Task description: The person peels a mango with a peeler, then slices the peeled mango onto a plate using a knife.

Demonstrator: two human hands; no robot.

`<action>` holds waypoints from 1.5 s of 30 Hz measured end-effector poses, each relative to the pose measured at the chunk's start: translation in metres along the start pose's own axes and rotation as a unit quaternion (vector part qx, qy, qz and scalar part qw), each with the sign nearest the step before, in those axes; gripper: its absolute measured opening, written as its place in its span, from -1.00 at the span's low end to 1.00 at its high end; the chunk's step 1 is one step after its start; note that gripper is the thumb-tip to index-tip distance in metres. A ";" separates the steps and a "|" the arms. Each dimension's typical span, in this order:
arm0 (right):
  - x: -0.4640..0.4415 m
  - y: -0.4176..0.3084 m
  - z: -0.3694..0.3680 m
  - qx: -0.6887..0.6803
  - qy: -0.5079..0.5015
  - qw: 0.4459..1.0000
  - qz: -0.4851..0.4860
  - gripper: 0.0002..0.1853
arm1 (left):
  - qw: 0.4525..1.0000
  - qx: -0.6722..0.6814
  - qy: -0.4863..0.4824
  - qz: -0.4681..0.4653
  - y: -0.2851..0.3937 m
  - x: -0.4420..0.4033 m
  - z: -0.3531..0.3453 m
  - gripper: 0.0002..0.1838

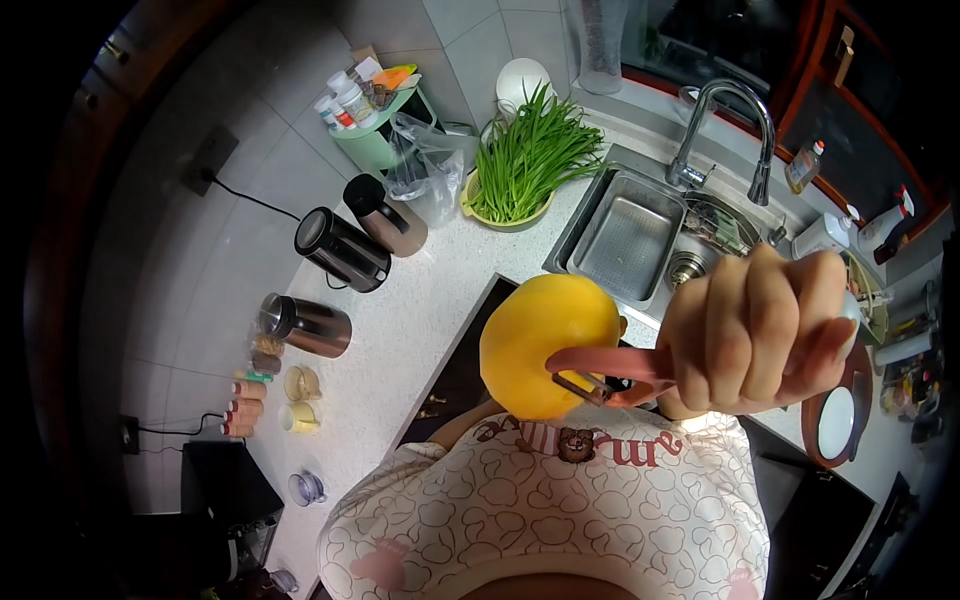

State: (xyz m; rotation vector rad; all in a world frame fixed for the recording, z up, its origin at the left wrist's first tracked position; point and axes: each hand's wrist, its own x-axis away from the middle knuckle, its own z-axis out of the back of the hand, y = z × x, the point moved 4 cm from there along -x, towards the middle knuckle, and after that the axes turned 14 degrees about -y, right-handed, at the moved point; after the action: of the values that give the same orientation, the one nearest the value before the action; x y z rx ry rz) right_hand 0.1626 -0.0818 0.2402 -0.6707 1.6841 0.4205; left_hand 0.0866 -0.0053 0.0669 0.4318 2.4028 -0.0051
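Observation:
A large, smooth yellow fruit (535,345) is held up in front of my chest. Behind it, my left hand is almost wholly hidden; my left forearm (465,428) leads to the fruit's underside, and a small brownish bit that may be a fingertip shows at its right edge. My right hand (750,330) is closed around the handle of a pink peeler (615,365). The peeler's head lies over the lower right part of the fruit, its metal blade close to the skin. Whether blade and skin touch is unclear.
Behind the fruit is a sink (630,235) with a tall faucet (765,130). Green leafy stalks fill a basket (505,222) beside it. On the left counter (400,320) stand kettles (340,250), a dark canister (312,327) and cups (298,417). A white plate (836,422) is at right.

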 end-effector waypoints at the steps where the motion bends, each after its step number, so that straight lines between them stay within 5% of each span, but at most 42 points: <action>1: 0.000 -0.001 0.000 0.005 -0.008 1.000 -0.002 -0.73 | 1.000 0.005 -0.005 0.002 0.001 -0.001 0.001 -0.38; 18: -0.003 -0.017 0.011 0.121 -0.056 0.990 -0.048 -0.76 | 0.975 0.163 -0.136 0.066 0.017 -0.007 0.008 -0.38; 26: 0.002 -0.060 0.011 0.254 0.116 0.954 0.109 -0.74 | 0.959 0.205 -0.170 0.094 0.024 -0.005 0.017 -0.36; 32: 0.009 -0.049 -0.001 0.254 0.115 0.949 0.145 -0.74 | 0.973 0.170 -0.150 0.045 0.023 0.000 0.020 -0.31; 34: 0.007 -0.045 -0.002 0.242 -0.001 0.969 0.046 -0.75 | 0.980 0.158 -0.115 0.045 0.020 0.003 0.022 -0.29; 40: -0.005 -0.010 0.002 0.090 -0.031 0.993 -0.063 -0.67 | 0.993 0.104 -0.046 0.007 0.012 0.012 0.017 -0.30; 45: -0.011 -0.003 0.004 0.139 -0.106 0.976 -0.132 -0.70 | 0.997 0.078 -0.026 -0.009 0.009 0.014 0.013 -0.30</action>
State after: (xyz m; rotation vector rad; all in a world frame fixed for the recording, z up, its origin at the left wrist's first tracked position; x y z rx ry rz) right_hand 0.1688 -0.0789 0.2505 -0.6083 1.3953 0.0616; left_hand 0.0880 0.0057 0.0489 0.4762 2.3644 -0.2093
